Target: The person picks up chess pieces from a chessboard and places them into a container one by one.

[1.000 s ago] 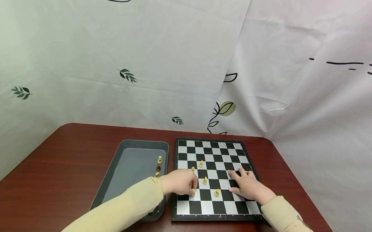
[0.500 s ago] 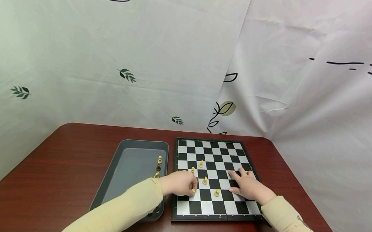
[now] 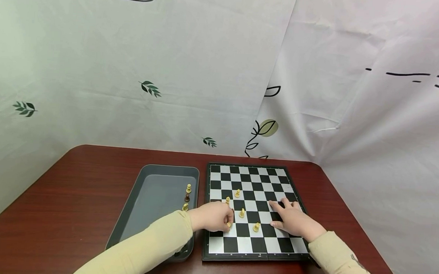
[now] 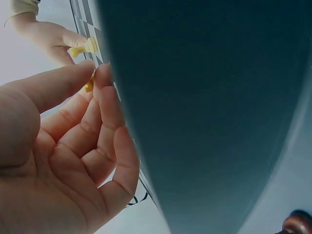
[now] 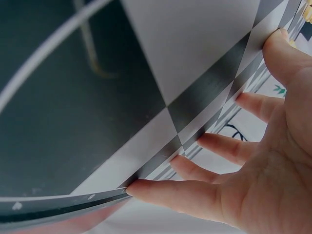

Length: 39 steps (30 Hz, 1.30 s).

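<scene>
The chessboard (image 3: 255, 178), black and white, lies on the table in the head view. At its near left my left hand (image 3: 213, 216) pinches a small yellow chess piece (image 3: 229, 225) between thumb and index finger. Most of that piece is hidden by the fingertips, and in the left wrist view only a bit of yellow shows past them. Several other yellow chess pieces stand close by, among them one (image 3: 256, 227) to the right and one (image 3: 242, 213) farther back. My right hand (image 3: 293, 220) rests on the board's right side, fingers spread, holding nothing.
Left of the board sits a grey tray (image 3: 156, 191). Along its right side are a yellow chess piece (image 3: 188, 188), a dark piece (image 3: 186, 197) and another yellow one (image 3: 185, 207). My left forearm crosses the tray's near part. A white patterned cloth (image 3: 192, 71) hangs behind the table.
Very little differs. My left hand stays at the same spot with the yellow chess piece, shifting only slightly. The right hand has not moved.
</scene>
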Each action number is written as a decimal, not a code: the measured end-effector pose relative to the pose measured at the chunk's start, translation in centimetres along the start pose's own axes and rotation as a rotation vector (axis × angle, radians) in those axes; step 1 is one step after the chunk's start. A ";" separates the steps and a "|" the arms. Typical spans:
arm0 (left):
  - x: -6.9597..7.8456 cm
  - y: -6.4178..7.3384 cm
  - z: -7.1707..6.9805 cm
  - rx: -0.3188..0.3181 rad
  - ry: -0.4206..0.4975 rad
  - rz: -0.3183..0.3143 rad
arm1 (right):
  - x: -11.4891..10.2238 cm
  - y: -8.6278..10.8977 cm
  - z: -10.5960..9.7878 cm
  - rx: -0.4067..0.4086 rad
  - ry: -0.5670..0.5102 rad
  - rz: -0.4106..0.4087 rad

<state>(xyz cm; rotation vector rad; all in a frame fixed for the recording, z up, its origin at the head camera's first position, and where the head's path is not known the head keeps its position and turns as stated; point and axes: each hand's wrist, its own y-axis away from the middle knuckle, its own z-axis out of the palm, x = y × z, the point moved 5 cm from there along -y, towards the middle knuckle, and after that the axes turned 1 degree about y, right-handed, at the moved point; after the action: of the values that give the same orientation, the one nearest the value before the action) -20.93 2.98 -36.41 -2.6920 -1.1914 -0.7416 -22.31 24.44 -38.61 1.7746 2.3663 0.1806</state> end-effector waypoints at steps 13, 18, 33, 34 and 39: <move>-0.1 -0.1 0.1 -0.001 -0.023 -0.011 | 0.0 0.0 0.0 0.001 -0.013 -0.020; 0.0 -0.2 0.1 0.008 -0.031 -0.009 | 0.0 0.0 0.0 -0.002 -0.005 -0.017; 0.3 0.5 -0.6 0.024 -0.025 0.012 | 0.0 0.0 0.0 0.013 0.011 -0.012; 0.2 0.6 -0.6 0.024 -0.026 0.014 | -0.1 0.0 0.0 0.013 0.010 -0.014; -0.3 1.2 -0.9 0.039 -0.021 0.011 | -0.1 0.0 -0.1 0.004 0.001 -0.013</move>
<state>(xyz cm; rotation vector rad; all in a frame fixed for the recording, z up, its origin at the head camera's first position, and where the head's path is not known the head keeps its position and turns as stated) -20.60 1.69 -35.61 -2.6787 -1.1815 -0.6835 -22.30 24.38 -38.55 1.7605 2.3804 0.1756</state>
